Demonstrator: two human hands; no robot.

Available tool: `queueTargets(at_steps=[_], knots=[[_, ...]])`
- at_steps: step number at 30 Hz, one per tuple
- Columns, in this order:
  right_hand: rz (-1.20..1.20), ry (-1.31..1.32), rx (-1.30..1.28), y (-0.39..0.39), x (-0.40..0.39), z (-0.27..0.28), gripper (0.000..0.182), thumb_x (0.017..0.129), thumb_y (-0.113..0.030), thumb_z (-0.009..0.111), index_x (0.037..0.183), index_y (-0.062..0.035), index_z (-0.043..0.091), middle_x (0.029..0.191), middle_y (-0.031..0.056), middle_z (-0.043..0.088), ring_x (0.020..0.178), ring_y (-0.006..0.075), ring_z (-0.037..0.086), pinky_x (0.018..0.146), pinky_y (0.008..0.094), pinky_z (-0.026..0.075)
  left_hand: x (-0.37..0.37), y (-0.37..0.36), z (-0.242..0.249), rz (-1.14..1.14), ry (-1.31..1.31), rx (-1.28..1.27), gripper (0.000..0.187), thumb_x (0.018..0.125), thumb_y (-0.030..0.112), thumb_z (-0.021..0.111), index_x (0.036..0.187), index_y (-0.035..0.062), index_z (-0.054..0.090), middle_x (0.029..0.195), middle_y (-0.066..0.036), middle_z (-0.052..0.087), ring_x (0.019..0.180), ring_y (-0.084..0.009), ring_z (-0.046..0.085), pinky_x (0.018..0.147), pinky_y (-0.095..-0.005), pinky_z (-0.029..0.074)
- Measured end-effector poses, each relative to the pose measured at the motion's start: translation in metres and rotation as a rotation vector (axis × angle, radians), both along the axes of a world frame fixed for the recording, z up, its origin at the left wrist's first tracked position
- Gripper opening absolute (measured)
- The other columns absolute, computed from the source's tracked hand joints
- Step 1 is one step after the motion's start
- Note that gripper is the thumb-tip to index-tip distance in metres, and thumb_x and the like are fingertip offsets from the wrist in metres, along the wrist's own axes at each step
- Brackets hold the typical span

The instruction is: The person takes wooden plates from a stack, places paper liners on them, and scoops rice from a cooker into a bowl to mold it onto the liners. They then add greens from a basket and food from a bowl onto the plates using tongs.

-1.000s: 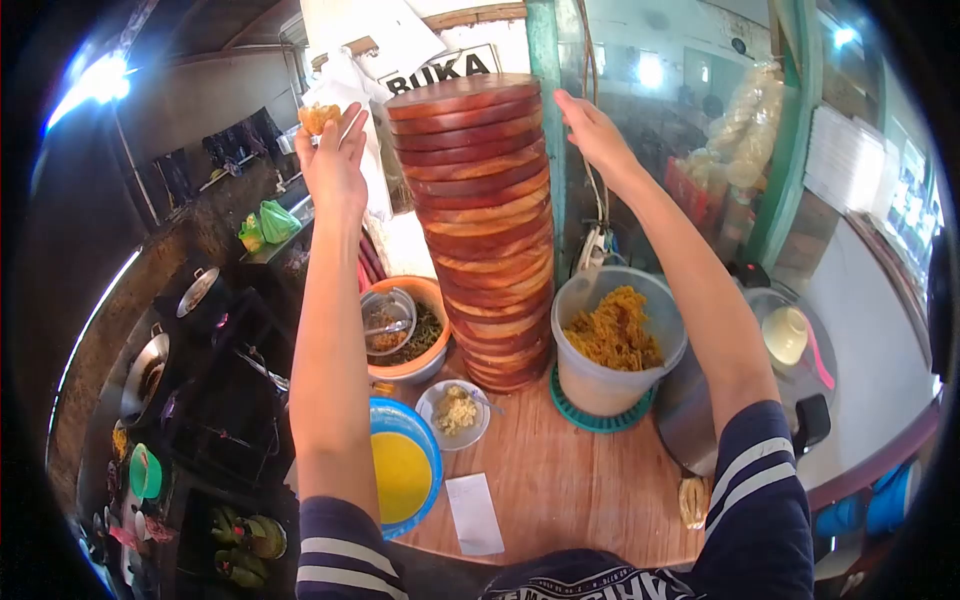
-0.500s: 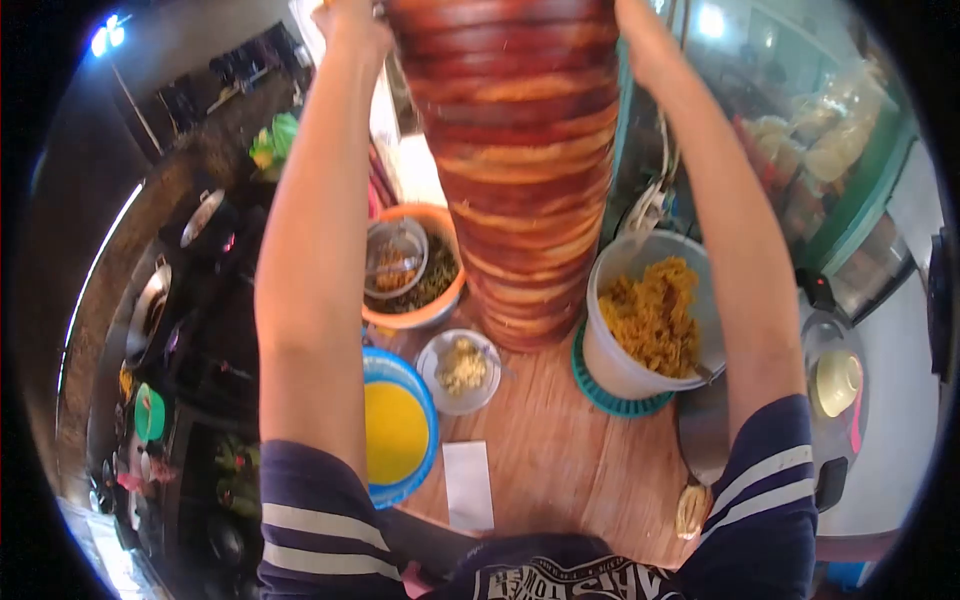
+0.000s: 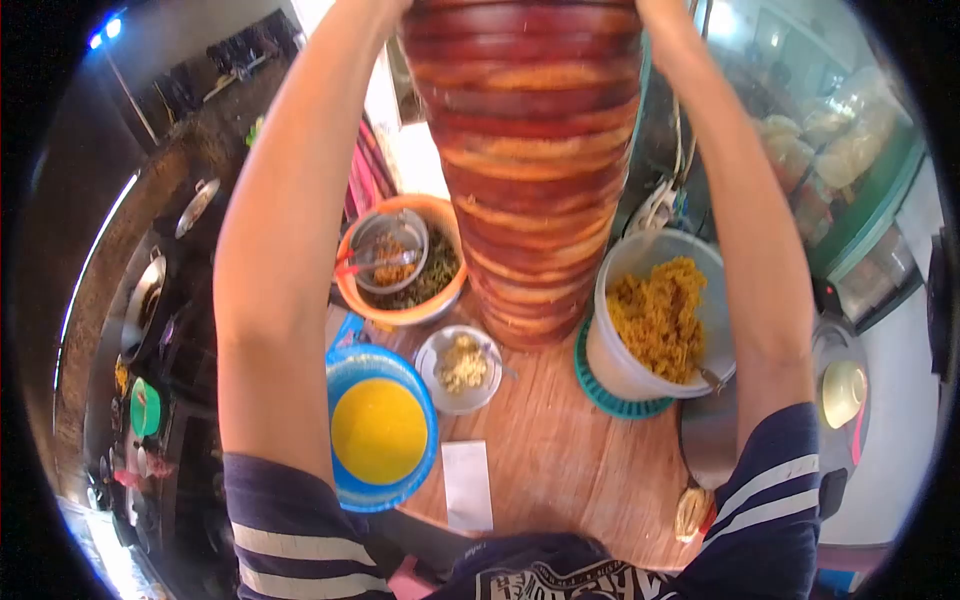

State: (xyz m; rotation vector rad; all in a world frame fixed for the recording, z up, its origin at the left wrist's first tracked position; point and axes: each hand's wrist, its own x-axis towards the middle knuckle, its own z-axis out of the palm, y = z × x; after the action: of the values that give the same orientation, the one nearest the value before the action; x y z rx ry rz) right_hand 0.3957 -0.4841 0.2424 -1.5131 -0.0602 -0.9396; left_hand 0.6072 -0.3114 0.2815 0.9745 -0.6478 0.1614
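A tall tapering stack of round, glossy reddish-brown and tan layers rises from the wooden table, and its top runs out of view. Only the base of my left hand shows, at the upper edge beside the stack's left side. Opposite it, part of my right hand is up against the right side. The fingers of both hands are hidden or cut off by the frame. Both arms stretch forward along the stack.
Around the stack's foot stand an orange bowl of greens with a clear bowl inside, a small bowl of chopped garlic, a blue bowl of yellow liquid and a bucket of yellow-orange food. White paper lies in front.
My left arm has shifted to the left, uncovering more of the blue bowl. The stack's upper part appears slightly further right and larger in view.
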Motion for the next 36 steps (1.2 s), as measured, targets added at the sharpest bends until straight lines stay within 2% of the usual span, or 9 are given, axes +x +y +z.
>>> queueTargets(at_steps=[1, 3, 5, 7, 12, 15, 17, 25, 36], knots=[[0.299, 0.057, 0.078, -0.004, -0.011, 0.005, 0.074, 0.089, -0.054, 0.034, 0.131, 0.0059, 0.04, 0.136, 0.0226, 0.039, 0.128, 0.0298, 0.035, 0.106, 0.0354, 0.023, 0.008, -0.002, 0.0, -0.133, -0.033, 0.009, 0.044, 0.091, 0.039, 0.039, 0.115, 0.0048, 0.052, 0.115, -0.012, 0.055, 0.106, -0.0253, 0.051, 0.09, -0.0434, 0.041], [-0.408, -0.028, -0.027, 0.021, 0.023, -0.002, 0.075, 0.088, -0.055, 0.034, 0.132, 0.006, 0.038, 0.139, 0.0239, 0.034, 0.131, 0.0304, 0.029, 0.107, 0.0361, 0.021, -0.031, 0.01, -0.005, -0.157, -0.084, 0.059, 0.056, 0.09, 0.049, 0.037, 0.132, 0.0105, 0.04, 0.138, -0.014, 0.038, 0.125, -0.0247, 0.036, 0.103, -0.0387, 0.03], [-0.457, -0.116, 0.021, 0.011, 0.03, -0.002, 0.063, 0.089, -0.048, 0.04, 0.126, 0.0027, 0.048, 0.129, 0.0204, 0.048, 0.121, 0.0294, 0.044, 0.101, 0.0362, 0.032, -0.005, -0.003, 0.004, 0.243, 0.079, 0.035, 0.038, 0.079, -0.006, 0.039, 0.117, -0.0035, 0.045, 0.109, -0.02, 0.052, 0.098, -0.0296, 0.056, 0.076, -0.0491, 0.05], [-0.418, 0.066, 0.063, 0.003, 0.031, -0.005, 0.077, 0.085, -0.058, 0.038, 0.132, 0.0028, 0.041, 0.136, 0.0163, 0.041, 0.128, 0.0259, 0.033, 0.107, 0.0344, 0.019, -0.014, 0.002, 0.0, 0.149, 0.054, 0.048, 0.041, 0.077, -0.005, 0.04, 0.117, -0.0049, 0.029, 0.113, -0.024, 0.043, 0.101, -0.0296, 0.048, 0.085, -0.0449, 0.044], [-0.446, -0.047, -0.044, -0.009, 0.038, -0.016, 0.077, 0.086, -0.056, 0.032, 0.121, 0.0103, 0.047, 0.123, 0.0306, 0.048, 0.119, 0.0377, 0.044, 0.1, 0.0369, 0.03, -0.022, 0.01, -0.003, 0.159, 0.016, 0.023, 0.042, 0.075, -0.008, 0.036, 0.116, -0.003, 0.031, 0.113, -0.021, 0.044, 0.103, -0.027, 0.047, 0.091, -0.0417, 0.04], [-0.448, -0.026, -0.026, -0.002, 0.037, -0.014, 0.075, 0.087, -0.055, 0.032, 0.122, 0.0089, 0.047, 0.124, 0.0292, 0.048, 0.119, 0.037, 0.044, 0.101, 0.0364, 0.029, -0.015, 0.012, -0.004, 0.168, -0.005, 0.034, 0.043, 0.074, -0.009, 0.033, 0.116, -0.0009, 0.033, 0.11, -0.018, 0.045, 0.1, -0.0255, 0.047, 0.088, -0.0405, 0.042], [-0.432, -0.028, -0.024, 0.007, 0.033, -0.011, 0.074, 0.087, -0.054, 0.032, 0.124, 0.0083, 0.046, 0.127, 0.0271, 0.046, 0.121, 0.035, 0.042, 0.101, 0.036, 0.028, -0.001, 0.013, -0.008, 0.181, 0.063, 0.026, 0.037, 0.083, -0.002, 0.043, 0.118, 0.006, 0.037, 0.111, -0.014, 0.049, 0.095, -0.0238, 0.052, 0.079, -0.0527, 0.045], [-0.407, -0.005, 0.024, 0.01, 0.035, -0.01, 0.071, 0.089, -0.052, 0.029, 0.13, 0.0042, 0.04, 0.132, 0.0236, 0.043, 0.124, 0.0333, 0.04, 0.103, 0.0362, 0.027, -0.008, 0.011, -0.012, 0.05, 0.12, -0.09, 0.043, 0.072, -0.013, 0.03, 0.112, 0.0036, 0.035, 0.107, -0.016, 0.045, 0.096, -0.0235, 0.047, 0.085, -0.0401, 0.043], [-0.275, -0.038, 0.156, 0.006, 0.034, -0.005, 0.065, 0.09, -0.045, 0.029, 0.128, 0.0051, 0.044, 0.131, 0.0197, 0.045, 0.122, 0.0288, 0.042, 0.102, 0.0337, 0.027, -0.011, 0.005, -0.009, 0.045, 0.102, -0.087, 0.039, 0.074, -0.011, 0.032, 0.11, 0.0046, 0.035, 0.105, -0.013, 0.046, 0.095, -0.0236, 0.049, 0.084, -0.0436, 0.044]])
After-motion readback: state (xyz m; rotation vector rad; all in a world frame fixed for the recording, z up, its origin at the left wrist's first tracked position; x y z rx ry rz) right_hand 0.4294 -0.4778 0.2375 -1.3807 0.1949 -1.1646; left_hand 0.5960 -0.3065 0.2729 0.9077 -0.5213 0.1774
